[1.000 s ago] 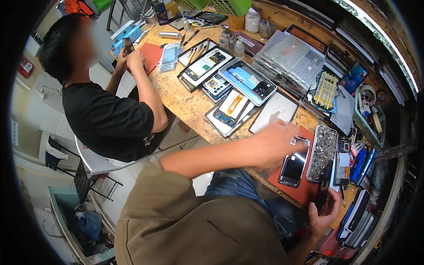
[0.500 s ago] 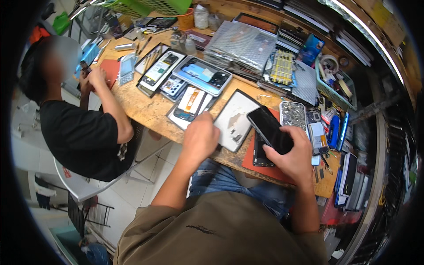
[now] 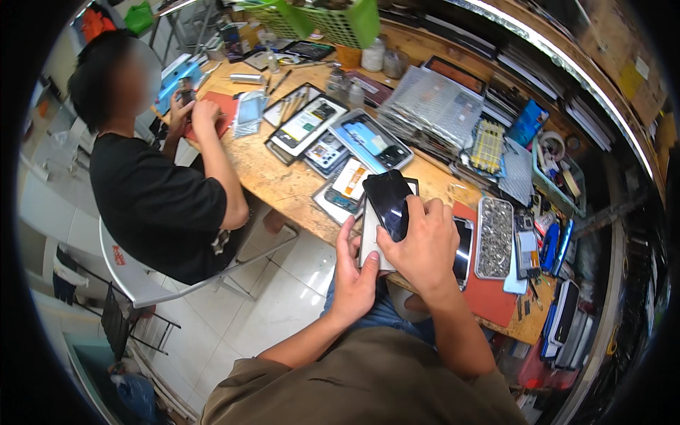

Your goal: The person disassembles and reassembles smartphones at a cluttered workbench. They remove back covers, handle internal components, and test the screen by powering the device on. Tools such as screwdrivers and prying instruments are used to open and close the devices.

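Note:
My right hand (image 3: pixel 428 244) grips a black smartphone (image 3: pixel 387 200), its dark glossy side up. The phone is over a white dark-rimmed tray (image 3: pixel 370 239) at the table's front edge, covering part of it. Around the tray's near left side my left hand (image 3: pixel 354 283) is closed, thumb at the near edge and fingers along the side. Right of my right hand, another device with a dark screen (image 3: pixel 462 249) lies on a red mat (image 3: pixel 489 301), partly hidden by that hand. Left of the tray lies an opened phone with a white-and-orange battery (image 3: pixel 348 180).
A metal tray of small parts (image 3: pixel 494 237) stands at the right. Several phone trays, including a blue one (image 3: pixel 372 140), lie farther left. Behind them rises a stack of bubble-wrap pouches (image 3: pixel 432 105). A person in black (image 3: pixel 159 205) sits at the left, handling a small device.
The view has turned left. My right hand has carried the smartphone leftward over the white tray. My left hand has come round the tray's near left side.

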`<state>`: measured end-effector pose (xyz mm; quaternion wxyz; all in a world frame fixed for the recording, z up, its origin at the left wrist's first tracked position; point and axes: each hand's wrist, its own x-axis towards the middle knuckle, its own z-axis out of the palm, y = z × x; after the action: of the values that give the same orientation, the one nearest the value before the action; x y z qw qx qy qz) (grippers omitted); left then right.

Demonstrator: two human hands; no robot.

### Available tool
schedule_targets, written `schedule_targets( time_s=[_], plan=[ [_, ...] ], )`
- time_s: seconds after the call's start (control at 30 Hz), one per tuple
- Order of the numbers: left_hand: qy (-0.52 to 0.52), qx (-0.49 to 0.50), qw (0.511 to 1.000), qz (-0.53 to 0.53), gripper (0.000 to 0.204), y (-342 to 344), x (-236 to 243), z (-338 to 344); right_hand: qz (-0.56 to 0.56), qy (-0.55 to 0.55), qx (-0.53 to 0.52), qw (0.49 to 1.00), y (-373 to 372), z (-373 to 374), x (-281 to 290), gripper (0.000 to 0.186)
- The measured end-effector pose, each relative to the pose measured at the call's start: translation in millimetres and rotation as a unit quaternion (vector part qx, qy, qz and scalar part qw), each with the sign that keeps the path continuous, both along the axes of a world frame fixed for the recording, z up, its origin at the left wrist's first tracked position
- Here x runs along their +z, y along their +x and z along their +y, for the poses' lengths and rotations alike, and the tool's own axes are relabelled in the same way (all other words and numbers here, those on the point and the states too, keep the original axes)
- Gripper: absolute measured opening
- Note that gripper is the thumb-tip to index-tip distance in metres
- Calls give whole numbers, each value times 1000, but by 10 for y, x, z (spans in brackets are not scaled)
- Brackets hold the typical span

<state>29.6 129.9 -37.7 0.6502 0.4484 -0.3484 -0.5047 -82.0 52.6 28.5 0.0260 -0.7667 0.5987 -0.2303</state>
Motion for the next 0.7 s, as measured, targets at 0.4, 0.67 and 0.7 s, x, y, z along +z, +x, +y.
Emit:
schedule_targets(
  time_s=[0.4,0.67,0.7],
  plan=[
    [-45,169,983,63,59,1010,33,-761,-255,2,228,940,860,-454,-33,58],
    [-83,283,950,104,50,2453,-242,-1996,-197,-13,237,951,-48,275,-181,46],
    [-100,291,947,96,48,2697,-318,-2197,-187,-8,226,956,-235,420,-197,44]
  ],
)
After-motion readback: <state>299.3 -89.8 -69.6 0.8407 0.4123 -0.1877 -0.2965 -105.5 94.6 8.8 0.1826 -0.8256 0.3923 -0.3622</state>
